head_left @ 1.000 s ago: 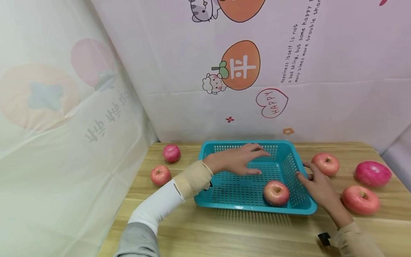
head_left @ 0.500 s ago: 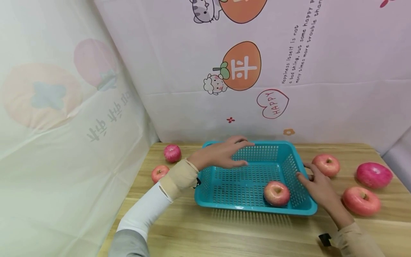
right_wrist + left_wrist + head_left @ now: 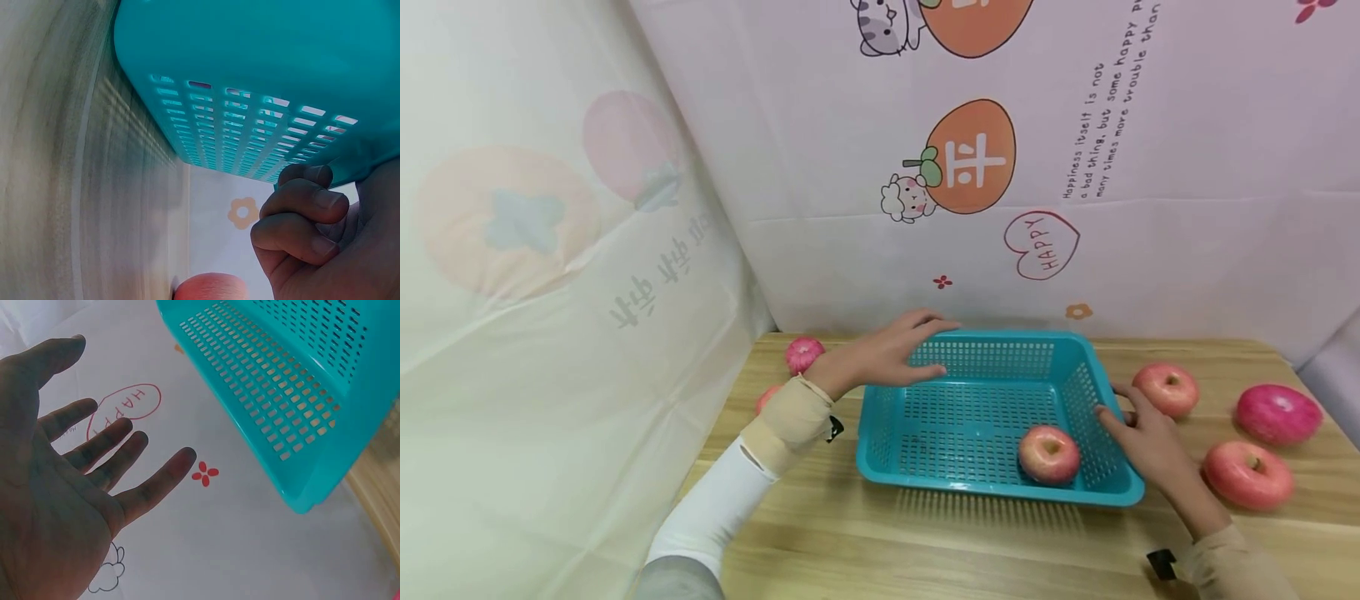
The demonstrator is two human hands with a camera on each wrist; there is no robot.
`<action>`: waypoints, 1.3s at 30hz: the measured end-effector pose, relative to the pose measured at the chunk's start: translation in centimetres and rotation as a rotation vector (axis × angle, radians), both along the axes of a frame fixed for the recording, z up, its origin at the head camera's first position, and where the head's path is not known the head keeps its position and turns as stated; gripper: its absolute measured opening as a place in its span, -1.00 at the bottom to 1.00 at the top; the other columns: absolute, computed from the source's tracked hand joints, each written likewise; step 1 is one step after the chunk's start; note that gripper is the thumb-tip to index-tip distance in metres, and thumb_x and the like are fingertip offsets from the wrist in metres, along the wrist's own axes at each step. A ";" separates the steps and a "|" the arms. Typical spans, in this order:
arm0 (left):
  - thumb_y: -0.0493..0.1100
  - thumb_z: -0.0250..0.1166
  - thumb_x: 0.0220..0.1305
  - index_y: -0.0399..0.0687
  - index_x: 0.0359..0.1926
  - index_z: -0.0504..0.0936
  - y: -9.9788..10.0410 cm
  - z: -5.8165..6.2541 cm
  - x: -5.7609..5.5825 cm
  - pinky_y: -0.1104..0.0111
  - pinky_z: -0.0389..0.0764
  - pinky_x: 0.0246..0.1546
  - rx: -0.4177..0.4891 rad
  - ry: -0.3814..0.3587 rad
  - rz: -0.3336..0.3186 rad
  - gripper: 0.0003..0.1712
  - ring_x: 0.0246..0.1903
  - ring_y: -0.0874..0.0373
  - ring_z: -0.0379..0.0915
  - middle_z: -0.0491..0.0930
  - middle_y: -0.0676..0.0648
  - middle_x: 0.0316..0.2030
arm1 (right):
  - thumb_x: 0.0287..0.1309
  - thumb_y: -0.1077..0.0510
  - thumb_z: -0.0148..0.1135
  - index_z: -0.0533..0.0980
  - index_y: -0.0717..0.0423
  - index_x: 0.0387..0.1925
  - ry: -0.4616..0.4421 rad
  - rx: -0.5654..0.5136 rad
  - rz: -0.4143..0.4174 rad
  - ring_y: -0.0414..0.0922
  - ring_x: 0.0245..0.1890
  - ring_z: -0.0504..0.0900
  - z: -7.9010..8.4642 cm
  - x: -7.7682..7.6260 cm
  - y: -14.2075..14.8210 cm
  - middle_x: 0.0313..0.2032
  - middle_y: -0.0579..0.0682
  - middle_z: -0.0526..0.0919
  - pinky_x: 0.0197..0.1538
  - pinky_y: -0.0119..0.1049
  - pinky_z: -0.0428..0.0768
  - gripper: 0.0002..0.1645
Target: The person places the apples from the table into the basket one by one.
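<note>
A teal plastic basket (image 3: 977,492) with perforated walls stands on the wooden table, and one apple (image 3: 1049,455) lies in its front right corner. My left hand (image 3: 887,354) is over the basket's back left corner, holding nothing; the left wrist view shows its palm (image 3: 56,512) with fingers spread, apart from the basket. My right hand (image 3: 1150,437) grips the basket's right rim, thumb on the inner side. In the right wrist view its fingers (image 3: 303,212) are curled beneath the rim, outside the wall.
Right of the basket lie an apple (image 3: 1166,390), a bright pink round fruit (image 3: 1278,414) and another apple (image 3: 1248,475). On the left, another pink fruit (image 3: 803,354) and an apple (image 3: 766,397) are partly hidden by the left arm. A printed white cloth (image 3: 842,258) hangs behind the table.
My left hand has moved left, from over the basket's middle to its back left corner. My right hand keeps its grip on the rim; the apple in the basket has stayed put.
</note>
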State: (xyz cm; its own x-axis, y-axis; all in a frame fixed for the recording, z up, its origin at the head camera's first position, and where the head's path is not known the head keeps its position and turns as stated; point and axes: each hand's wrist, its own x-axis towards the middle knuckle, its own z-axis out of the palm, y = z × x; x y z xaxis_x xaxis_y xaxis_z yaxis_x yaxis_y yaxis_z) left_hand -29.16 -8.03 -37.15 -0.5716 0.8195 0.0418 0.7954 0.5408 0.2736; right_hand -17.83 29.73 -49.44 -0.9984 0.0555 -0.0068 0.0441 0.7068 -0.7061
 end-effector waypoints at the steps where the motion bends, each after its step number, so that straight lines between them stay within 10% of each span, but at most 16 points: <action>1: 0.23 0.16 0.35 0.34 0.51 0.06 -0.2 0.1 0.1 0.16 0.41 0.32 0.001 -0.002 0.005 -0.20 0.39 0.13 0.09 0.15 0.03 0.42 | 0.42 -0.25 -0.09 0.05 0.30 0.45 -0.001 0.001 0.000 0.41 0.05 0.56 0.0 0.0 0.0 0.13 0.57 0.44 -0.20 0.16 0.67 -0.12; 39: 0.25 0.17 0.33 0.27 0.50 0.13 -8.2 -0.4 1.2 0.11 0.33 0.37 0.047 0.024 0.201 -0.21 0.39 0.10 0.11 0.18 0.02 0.41 | 0.42 -0.24 -0.09 0.07 0.31 0.44 0.008 0.005 0.001 0.45 0.07 0.52 -0.1 0.0 0.0 0.16 0.57 0.42 -0.19 0.19 0.66 -0.13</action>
